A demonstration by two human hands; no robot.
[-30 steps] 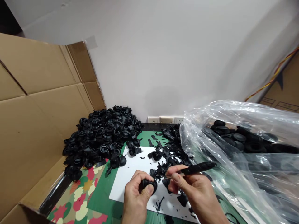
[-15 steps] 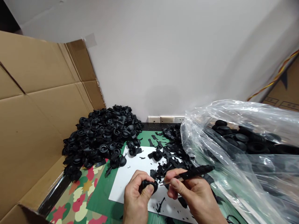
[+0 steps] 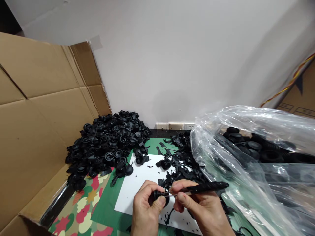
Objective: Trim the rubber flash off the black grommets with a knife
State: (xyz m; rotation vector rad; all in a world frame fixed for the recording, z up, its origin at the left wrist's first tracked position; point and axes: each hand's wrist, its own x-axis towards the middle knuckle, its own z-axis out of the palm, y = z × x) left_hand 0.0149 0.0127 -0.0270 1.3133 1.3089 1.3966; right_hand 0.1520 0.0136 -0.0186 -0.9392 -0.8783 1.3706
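Observation:
My left hand [image 3: 147, 206] pinches a small round black rubber part [image 3: 165, 198] between thumb and fingers, above the white sheet [image 3: 137, 183]. In my right hand [image 3: 197, 203] are thin metal tweezers [image 3: 209, 187], their rear end wrapped in black. The tweezer tips touch the rubber part at its upper side; exactly where they grip is hidden by my fingers. Just beyond the hands lies a ribbed black rubber piece [image 3: 165, 164] on the sheet.
A heap of ribbed black rubber parts [image 3: 110, 141] stands at the left by a cardboard box [image 3: 49, 114]. Black scraps [image 3: 184, 167] lie right of the sheet. A clear plastic bag [image 3: 246, 183] with black rubber parts fills the right side. Sockets [image 3: 175, 126] sit on the wall behind.
The tweezers in my right hand have moved left, and their tips now meet the rubber part. My left hand has shifted slightly right, the part turned a little.

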